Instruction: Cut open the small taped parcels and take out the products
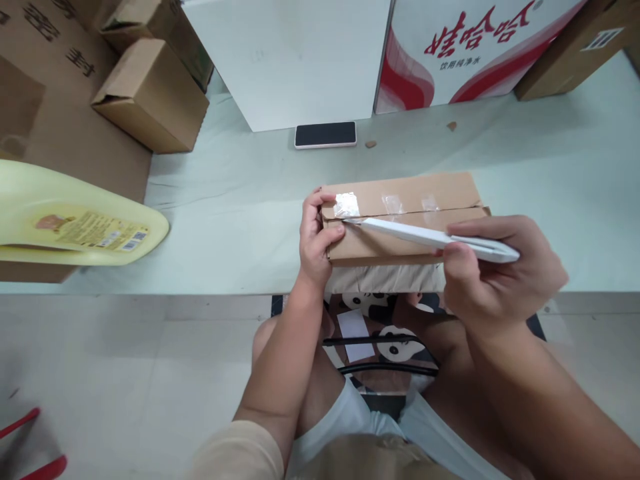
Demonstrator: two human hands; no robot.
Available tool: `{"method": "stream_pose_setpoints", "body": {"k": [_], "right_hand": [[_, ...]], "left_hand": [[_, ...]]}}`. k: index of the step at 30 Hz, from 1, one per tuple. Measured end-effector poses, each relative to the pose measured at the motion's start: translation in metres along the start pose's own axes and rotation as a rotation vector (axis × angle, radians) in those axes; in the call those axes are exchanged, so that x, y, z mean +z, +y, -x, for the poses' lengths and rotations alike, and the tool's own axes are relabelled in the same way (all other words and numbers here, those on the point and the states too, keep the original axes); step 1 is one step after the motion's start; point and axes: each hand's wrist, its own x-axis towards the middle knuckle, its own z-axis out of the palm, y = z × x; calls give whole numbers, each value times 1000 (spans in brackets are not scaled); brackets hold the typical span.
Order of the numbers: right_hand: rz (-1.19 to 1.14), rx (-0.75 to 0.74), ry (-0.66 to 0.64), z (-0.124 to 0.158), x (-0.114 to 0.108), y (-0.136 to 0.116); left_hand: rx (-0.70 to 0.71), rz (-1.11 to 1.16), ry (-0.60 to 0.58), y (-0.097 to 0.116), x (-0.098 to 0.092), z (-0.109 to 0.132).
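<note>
A small brown cardboard box lies near the front edge of the table, with pieces of clear tape and a shiny silvery piece of tape along its top seam. My left hand grips the box's left end, thumb on top and fingers round the far corner. In my right hand is a white box cutter, held over the box's right half. Its blade points left and its tip meets the seam just below the silvery tape. How deep the tip sits cannot be made out.
Behind the box lie a phone and brown scraps. Farther back stand a white carton and a red-and-white water carton. To the left are a yellow bottle and a cardboard carton. The table edge runs close to me.
</note>
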Motion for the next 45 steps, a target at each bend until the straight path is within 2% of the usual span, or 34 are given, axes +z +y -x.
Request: {"method": "stream_pose_setpoints", "body": {"k": [6,12,14,16,18,20,22,25,27,29,31,34,37,40,42,45], "right_hand": [[90,85,-5,-6,-4,2],[87,204,67,-5,-8,10],[-31,227,145,-8,-11,14],[-226,256,312,-16,-18,22],[-414,374,424,-25,-27,38],[-421,546,460,-31,-34,65],[-219,680,422,-30,-36,99],[57,754,232,-17,-32,149],[175,760,86,-8,-28,167],[257,762,-50,-3,-25,170],[266,726,-103,-5,-23,160],[100,570,-51,-13,-21,130],[-98,273,-38,-17,-19,99],[-145,-29,-61,-15,-18,78],[-130,-113,-116,-12,-18,71],[-67,-141,-225,-8,-20,69]], "left_hand": [[25,3,-3,1,1,-1],[8,4,-3,2,2,-2],[9,16,-15,3,2,-1],[28,2,-13,4,3,0],[60,-19,8,4,4,1],[84,-20,33,4,4,1],[90,-4,60,3,4,0],[101,-9,126,-1,3,-2],[110,-37,152,-2,2,-4],[121,-68,156,-1,1,-6],[137,-107,147,1,-1,-7],[164,-164,119,9,-2,-8],[162,-151,130,17,-3,-12],[133,-130,113,23,-6,-16],[140,-165,53,26,-10,-17],[190,-260,-66,29,-18,-18]]}}
